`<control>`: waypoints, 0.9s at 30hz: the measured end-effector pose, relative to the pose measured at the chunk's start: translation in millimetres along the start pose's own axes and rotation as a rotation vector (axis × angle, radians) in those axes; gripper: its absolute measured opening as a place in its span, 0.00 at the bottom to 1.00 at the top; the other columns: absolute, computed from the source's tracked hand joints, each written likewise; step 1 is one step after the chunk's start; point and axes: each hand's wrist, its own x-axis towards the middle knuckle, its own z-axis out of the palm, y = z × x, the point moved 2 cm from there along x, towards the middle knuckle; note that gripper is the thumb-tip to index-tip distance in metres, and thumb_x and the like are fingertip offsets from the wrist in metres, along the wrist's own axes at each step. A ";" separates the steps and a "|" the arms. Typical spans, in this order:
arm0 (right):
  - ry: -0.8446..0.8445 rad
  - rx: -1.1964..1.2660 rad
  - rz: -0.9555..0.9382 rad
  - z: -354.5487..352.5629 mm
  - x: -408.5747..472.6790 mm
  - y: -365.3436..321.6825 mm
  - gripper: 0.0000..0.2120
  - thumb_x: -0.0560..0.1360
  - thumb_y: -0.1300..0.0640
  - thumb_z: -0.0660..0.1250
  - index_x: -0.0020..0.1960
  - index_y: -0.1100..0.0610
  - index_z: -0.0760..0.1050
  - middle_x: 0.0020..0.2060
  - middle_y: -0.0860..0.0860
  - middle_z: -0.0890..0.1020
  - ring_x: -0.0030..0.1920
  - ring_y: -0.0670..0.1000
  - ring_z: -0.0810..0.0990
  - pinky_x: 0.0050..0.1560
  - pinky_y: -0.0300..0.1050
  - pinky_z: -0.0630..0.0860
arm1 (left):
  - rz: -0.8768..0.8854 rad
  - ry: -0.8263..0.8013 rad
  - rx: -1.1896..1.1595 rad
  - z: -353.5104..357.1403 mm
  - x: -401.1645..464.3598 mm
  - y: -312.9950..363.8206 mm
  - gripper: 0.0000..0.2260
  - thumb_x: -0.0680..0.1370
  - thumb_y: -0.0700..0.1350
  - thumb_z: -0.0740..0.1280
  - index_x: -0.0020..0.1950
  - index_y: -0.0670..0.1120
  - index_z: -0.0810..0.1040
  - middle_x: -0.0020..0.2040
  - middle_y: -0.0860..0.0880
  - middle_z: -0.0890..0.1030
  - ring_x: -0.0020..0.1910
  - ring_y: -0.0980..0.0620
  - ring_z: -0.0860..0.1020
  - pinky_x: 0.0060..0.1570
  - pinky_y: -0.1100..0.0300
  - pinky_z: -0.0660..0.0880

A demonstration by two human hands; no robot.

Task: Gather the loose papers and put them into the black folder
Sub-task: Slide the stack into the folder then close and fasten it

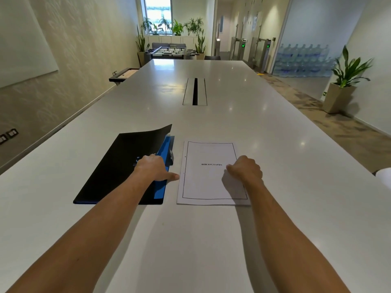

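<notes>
A black folder [114,172] with a blue inside lies on the white table [211,240], left of centre; its far right corner is lifted. My left hand [155,169] rests on the folder's right edge, fingers curled over it and thumb pointing right toward the papers. Beside the folder lies a neat stack of white papers [203,182] with a black border and the word BIBLIOGRAPHY on top. My right hand [245,169] hovers over the right side of the stack with its fingers curled under; I cannot tell whether it pinches a sheet.
A cable slot [195,92] is set into the table further back. A white object [384,176] shows at the right edge. A potted plant [342,85] stands on the floor to the right. A foosball table [172,52] stands beyond the far end.
</notes>
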 end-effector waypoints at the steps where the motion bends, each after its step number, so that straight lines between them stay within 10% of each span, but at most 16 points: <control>1: 0.007 -0.002 -0.005 -0.6 0.6 -0.1 0.12 0.70 0.53 0.67 0.33 0.54 0.67 0.29 0.49 0.70 0.28 0.49 0.67 0.30 0.41 0.62 | -0.004 -0.012 -0.018 -0.7 0.8 0.8 0.40 0.63 0.79 0.60 0.51 0.43 0.70 0.41 0.46 0.70 0.39 0.50 0.74 0.38 0.57 0.74; 16: -0.056 0.197 0.058 -10.9 7.9 1.9 0.06 0.68 0.57 0.64 0.34 0.57 0.71 0.34 0.52 0.76 0.33 0.52 0.73 0.35 0.42 0.66 | 0.066 0.060 0.124 2.2 -1.0 18.5 0.38 0.63 0.79 0.60 0.47 0.43 0.72 0.38 0.48 0.71 0.32 0.53 0.73 0.27 0.61 0.66; 27: 0.021 0.068 0.153 6.8 4.8 -11.3 0.26 0.69 0.51 0.67 0.63 0.61 0.66 0.59 0.61 0.74 0.60 0.62 0.71 0.56 0.54 0.71 | 0.070 0.054 0.124 3.1 -0.7 18.2 0.38 0.64 0.78 0.60 0.49 0.43 0.71 0.38 0.47 0.72 0.33 0.53 0.73 0.29 0.60 0.68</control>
